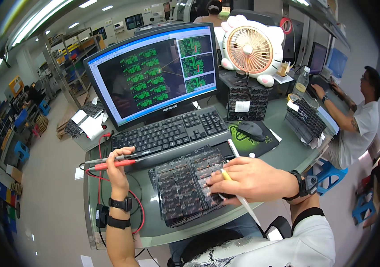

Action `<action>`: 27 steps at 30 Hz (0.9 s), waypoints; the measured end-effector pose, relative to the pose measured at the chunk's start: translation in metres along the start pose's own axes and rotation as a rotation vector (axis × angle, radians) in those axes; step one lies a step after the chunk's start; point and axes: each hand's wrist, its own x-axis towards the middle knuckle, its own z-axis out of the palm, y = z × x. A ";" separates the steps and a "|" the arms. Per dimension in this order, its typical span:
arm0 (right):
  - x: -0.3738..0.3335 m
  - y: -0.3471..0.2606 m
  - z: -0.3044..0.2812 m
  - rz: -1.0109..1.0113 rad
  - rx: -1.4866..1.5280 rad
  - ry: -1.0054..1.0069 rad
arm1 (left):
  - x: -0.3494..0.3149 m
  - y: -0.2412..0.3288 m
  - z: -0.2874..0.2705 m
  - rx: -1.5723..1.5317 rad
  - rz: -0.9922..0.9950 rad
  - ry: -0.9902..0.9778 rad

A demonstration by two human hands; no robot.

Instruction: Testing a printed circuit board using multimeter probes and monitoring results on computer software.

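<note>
My left hand [118,174], raised at the left of the desk, has its fingers closed around a red test probe [102,166] and a grey test probe [97,161]. Both point right, toward the keyboard. Below the keyboard lies a stack of dark circuit board panels [178,189], divided into several small boards. My right hand [254,178] rests over the right side of this stack, its fingertips touching the top panel. A long white pen-like stick [250,210] runs through its grip, with a short yellow piece [226,174] between the fingers. What lies under the palm is hidden.
A monitor [150,71] showing green board layouts stands behind the keyboard [170,133]. At the right are a mouse [251,130], a cat-shaped fan [250,46], a bottle [301,82] and more stacked boards [305,120]. Probe cables [143,213] loop at the left. Another person [363,115] sits at the far right.
</note>
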 end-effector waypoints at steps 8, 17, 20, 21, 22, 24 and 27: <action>0.017 0.018 -0.016 0.407 0.228 0.754 | -0.017 0.065 0.050 -0.349 -0.036 -0.084; 0.026 0.020 0.019 0.214 1.247 0.530 | -0.028 0.095 0.067 -0.317 -0.051 -0.043; 0.024 0.040 0.003 0.397 1.152 0.566 | -0.008 0.110 0.045 -0.199 -0.216 -0.300; 0.025 0.050 0.003 0.421 1.136 0.534 | -0.002 0.114 0.048 -0.151 -0.260 -0.448; 0.028 0.057 0.006 0.412 1.125 0.533 | 0.001 0.114 0.054 -0.102 -0.297 -0.537; 0.032 0.068 0.014 0.413 1.120 0.533 | 0.001 0.119 0.079 0.063 -0.455 -0.669; 0.038 0.080 0.024 0.470 1.064 0.374 | 0.000 0.100 0.093 0.203 -0.525 -0.774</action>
